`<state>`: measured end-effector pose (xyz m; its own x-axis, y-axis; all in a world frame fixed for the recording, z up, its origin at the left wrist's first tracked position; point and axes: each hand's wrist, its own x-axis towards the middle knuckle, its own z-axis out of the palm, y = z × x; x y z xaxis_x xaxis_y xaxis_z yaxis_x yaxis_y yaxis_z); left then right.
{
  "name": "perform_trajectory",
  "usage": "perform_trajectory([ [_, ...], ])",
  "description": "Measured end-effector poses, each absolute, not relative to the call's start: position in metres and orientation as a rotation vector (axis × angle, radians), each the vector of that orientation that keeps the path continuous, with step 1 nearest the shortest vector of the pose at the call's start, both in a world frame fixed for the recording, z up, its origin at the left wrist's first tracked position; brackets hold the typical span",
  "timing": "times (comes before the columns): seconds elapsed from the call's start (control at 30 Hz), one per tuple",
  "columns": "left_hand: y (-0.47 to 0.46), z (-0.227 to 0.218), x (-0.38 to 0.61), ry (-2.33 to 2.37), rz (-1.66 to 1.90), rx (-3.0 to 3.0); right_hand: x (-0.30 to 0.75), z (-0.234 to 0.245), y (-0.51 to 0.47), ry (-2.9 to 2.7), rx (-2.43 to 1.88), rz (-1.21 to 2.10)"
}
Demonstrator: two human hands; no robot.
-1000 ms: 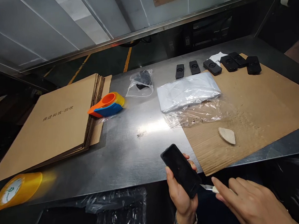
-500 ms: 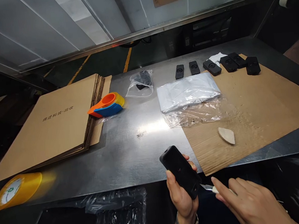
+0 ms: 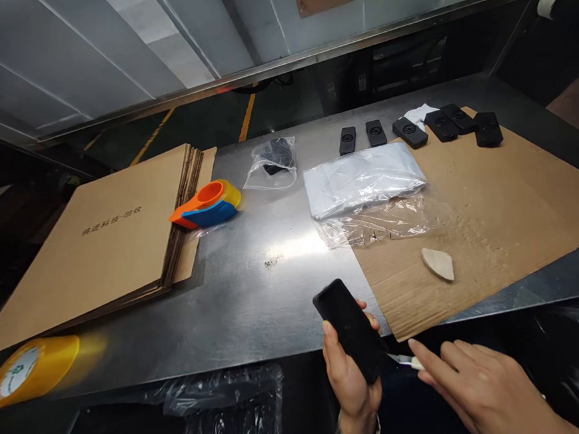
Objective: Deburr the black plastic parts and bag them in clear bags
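Wrapped in my left hand (image 3: 350, 379) is a black rectangular plastic casing (image 3: 351, 329), tilted, its smooth dark face towards me. My thumb lies along its left edge and fingertips show at its right edge. My right hand (image 3: 483, 382) grips a craft knife (image 3: 405, 360) with a pale handle. The blade's tip is at the lower right edge of the casing; whether it touches I cannot tell. Both hands are in front of the table's near edge. A cream wedge-shaped piece (image 3: 438, 263) lies on the cardboard sheet (image 3: 519, 205) beyond my right hand.
Several black devices (image 3: 376, 132) with round marks line the back. A stack of white sheets in clear plastic (image 3: 364, 178) lies mid-table. To the left are flattened cartons (image 3: 101, 238), a tape dispenser (image 3: 208, 203), a tape roll (image 3: 31, 371) and a clear bag (image 3: 271, 165).
The black casing has turned slightly in my left hand, so its face catches less light. The knife stays by its lower right edge.
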<state>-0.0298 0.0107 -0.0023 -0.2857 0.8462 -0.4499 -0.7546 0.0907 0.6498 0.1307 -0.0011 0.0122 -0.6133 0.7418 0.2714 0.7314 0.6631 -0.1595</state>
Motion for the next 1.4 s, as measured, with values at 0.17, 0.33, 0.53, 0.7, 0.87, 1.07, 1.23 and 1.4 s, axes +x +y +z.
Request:
perform_trajectory([
  [0.17, 0.013, -0.001, -0.031, 1.017, 1.511, 0.094, 0.134, 0.010, 0.001, -2.612, -1.173, 0.113],
  [0.33, 0.013, -0.002, -0.031, 1.019, 1.458, 0.112, 0.132, 0.007, 0.002, -2.664, -1.207, 0.151],
  [0.53, 0.014, -0.001, -0.030, 1.039, 1.410, 0.129, 0.133, 0.008, 0.003, -2.703, -1.265, 0.329],
  [0.7, 0.017, 0.002, -0.032, 1.043, 1.376, 0.141, 0.135, 0.010, 0.004, -2.691, -1.262, 0.367],
  [0.87, 0.018, 0.002, -0.030, 1.064, 1.364, 0.170, 0.134, 0.005, 0.001, -2.719, -1.277, 0.280],
  [1.07, 0.013, -0.002, -0.028, 1.109, 1.399, 0.309, 0.132, -0.003, -0.003, -2.668, -1.456, 0.466],
  [1.23, 0.012, -0.006, -0.030, 1.005, 1.537, 0.503, 0.128, -0.004, 0.004, -1.944, -1.509, 2.021],
  [1.4, 0.021, -0.010, -0.031, 0.859, 1.396, 0.248, 0.130, 0.002, 0.007, -1.227, -1.028, 2.587],
])
